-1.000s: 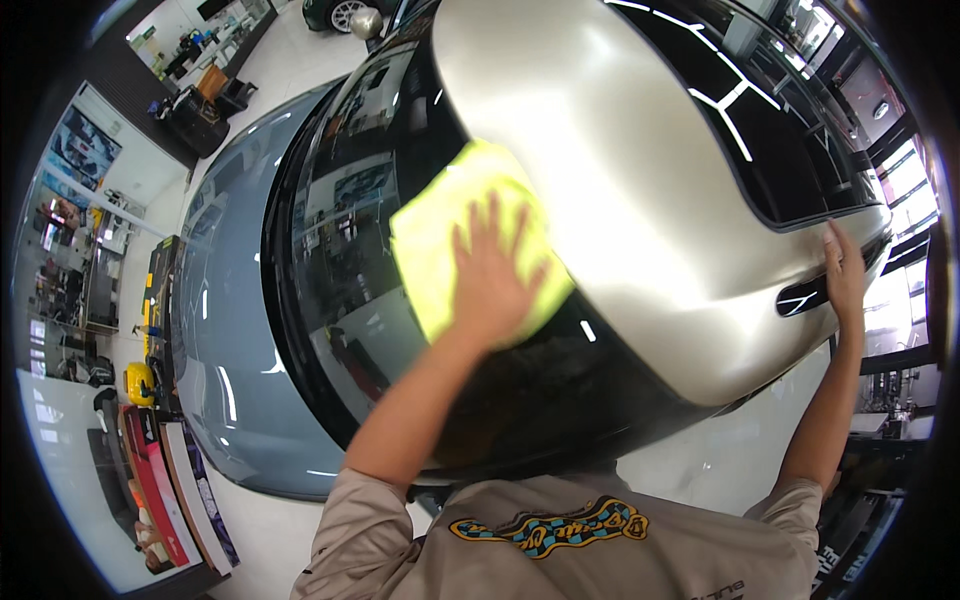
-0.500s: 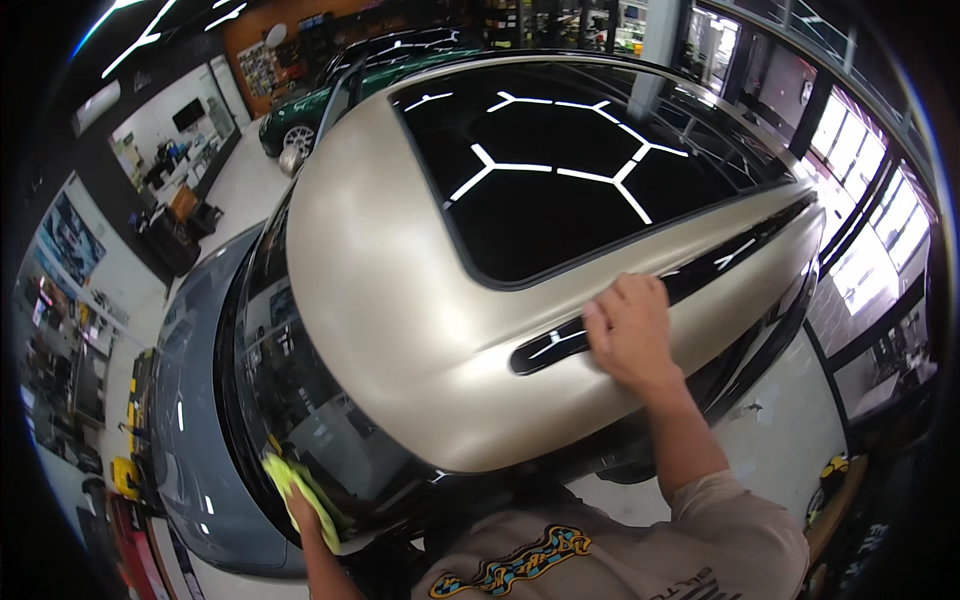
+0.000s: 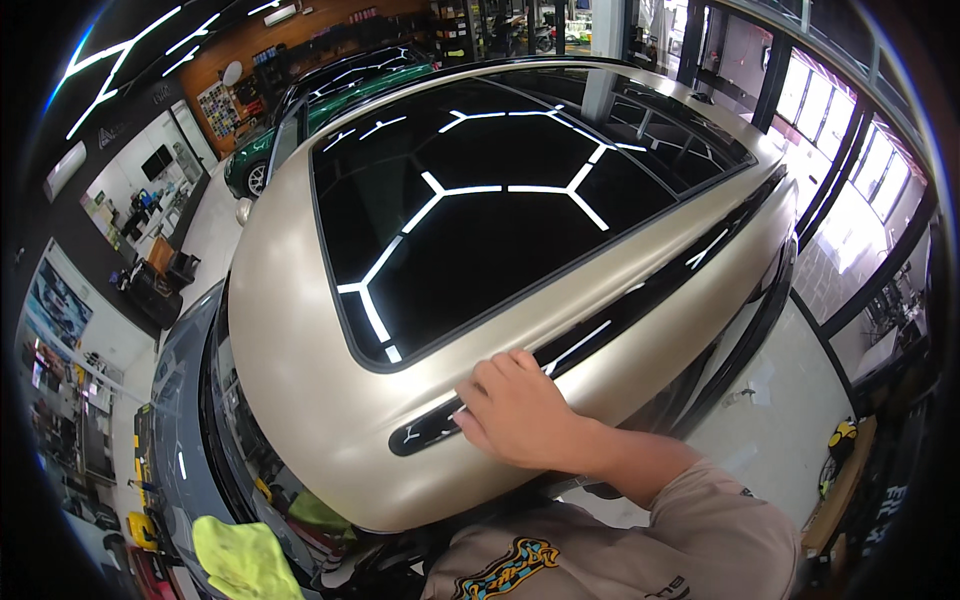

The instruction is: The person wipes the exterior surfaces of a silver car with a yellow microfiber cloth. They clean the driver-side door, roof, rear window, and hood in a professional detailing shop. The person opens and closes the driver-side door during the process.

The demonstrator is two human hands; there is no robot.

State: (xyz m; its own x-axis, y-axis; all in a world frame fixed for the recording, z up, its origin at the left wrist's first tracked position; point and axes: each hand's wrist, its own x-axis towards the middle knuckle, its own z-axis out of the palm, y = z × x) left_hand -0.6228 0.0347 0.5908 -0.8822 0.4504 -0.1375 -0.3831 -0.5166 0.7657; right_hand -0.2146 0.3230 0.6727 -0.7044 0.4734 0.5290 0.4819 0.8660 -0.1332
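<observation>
My right hand (image 3: 520, 410) is closed around the glossy black roof rail (image 3: 615, 322) of a car with a satin champagne-coloured roof (image 3: 290, 310). Its fingers curl over the rail near the front end. At the lower left, a yellow-green microfibre cloth (image 3: 245, 560) is held up beside the windscreen. The cloth covers my left hand, so the fingers do not show. A large black glass sunroof (image 3: 480, 240) takes up the middle of the roof and mirrors the ceiling lights.
The car's grey bonnet (image 3: 180, 400) extends to the left, below the dark windscreen (image 3: 240, 420). A green car (image 3: 300, 120) stands beyond the roof. Yellow-and-black equipment (image 3: 843, 440) is near the right wall, and a black chair (image 3: 150, 290) is at the left.
The cloth has come off the windscreen, moving down and left toward me. My right hand still grips the rail. The view has shifted, showing the roof lower and further left.
</observation>
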